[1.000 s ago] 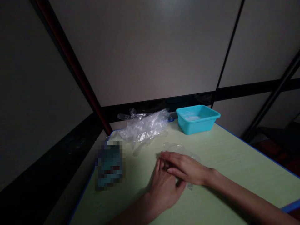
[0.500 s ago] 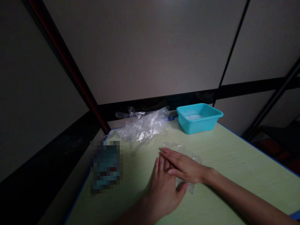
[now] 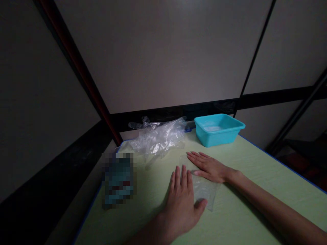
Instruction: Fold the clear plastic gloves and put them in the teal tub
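A clear thin plastic glove (image 3: 205,192) lies on the pale green table (image 3: 258,177), partly hidden under my hands. My left hand (image 3: 182,206) rests palm down at its left edge, fingers apart and pointing away from me, thumb over the plastic. Flat on the upper part of the plastic is my right hand (image 3: 211,168), its fingers stretched out to the left and its thumb apart. Neither hand grips anything.
A crumpled heap of clear plastic gloves (image 3: 160,137) lies at the back left of the table. Right of it stands a turquoise basin (image 3: 218,131) with something whitish inside. A blurred-out greenish item (image 3: 119,180) sits at the left edge. Behind is a panelled wall (image 3: 166,58).
My right hand has slid off my left hand, up and to the right across the plastic. The fingers of my left hand are now uncovered and spread, and more of the plastic shows.
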`<state>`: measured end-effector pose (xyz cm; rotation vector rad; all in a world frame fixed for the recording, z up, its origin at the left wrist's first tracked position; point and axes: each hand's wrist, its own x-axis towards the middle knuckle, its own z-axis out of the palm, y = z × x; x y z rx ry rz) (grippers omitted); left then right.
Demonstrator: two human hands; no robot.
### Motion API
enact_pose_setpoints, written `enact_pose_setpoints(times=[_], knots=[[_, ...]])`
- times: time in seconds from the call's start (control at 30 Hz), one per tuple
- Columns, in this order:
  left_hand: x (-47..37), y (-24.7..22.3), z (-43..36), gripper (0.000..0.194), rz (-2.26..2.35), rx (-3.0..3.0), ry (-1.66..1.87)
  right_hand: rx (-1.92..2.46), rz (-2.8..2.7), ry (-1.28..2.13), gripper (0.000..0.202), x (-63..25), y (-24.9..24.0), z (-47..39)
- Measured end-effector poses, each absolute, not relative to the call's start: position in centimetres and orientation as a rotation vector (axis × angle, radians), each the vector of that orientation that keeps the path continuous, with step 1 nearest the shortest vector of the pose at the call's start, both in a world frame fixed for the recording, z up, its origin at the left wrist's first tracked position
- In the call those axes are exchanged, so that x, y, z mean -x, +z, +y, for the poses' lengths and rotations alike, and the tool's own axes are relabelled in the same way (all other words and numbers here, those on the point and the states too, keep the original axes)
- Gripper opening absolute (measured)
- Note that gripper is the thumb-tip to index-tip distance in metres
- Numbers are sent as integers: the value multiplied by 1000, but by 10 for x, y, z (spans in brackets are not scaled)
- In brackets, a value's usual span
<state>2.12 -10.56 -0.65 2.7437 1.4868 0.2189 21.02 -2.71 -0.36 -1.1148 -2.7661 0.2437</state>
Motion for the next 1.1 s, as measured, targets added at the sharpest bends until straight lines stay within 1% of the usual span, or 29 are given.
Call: enact_pose_setpoints(times=[0.13, 0.2, 0.37, 0.47, 0.7, 1.1], knots=[[-21, -7, -106, 79, 1479, -2734, 227, 1253, -2660, 224, 65, -215, -4, -25], [-21, -8, -106, 79, 1478, -2737, 248, 1246, -2633, 246, 65, -212, 1, -29], [-21, -9, -106, 72, 1446, -2742, 271, 828, -2758, 409, 62, -189, 14, -45], [-21, -9, -106, 70, 1433, -2742, 281, 746, -2801, 471, 63, -180, 12, -42], [-21, -10, -107, 76, 1473, -2745, 255, 894, -2828, 420, 55, -192, 4, -16], [-21, -8, -105, 79, 1474, -2763, 221, 1217, -2718, 269, 56, -198, -1, -7]])
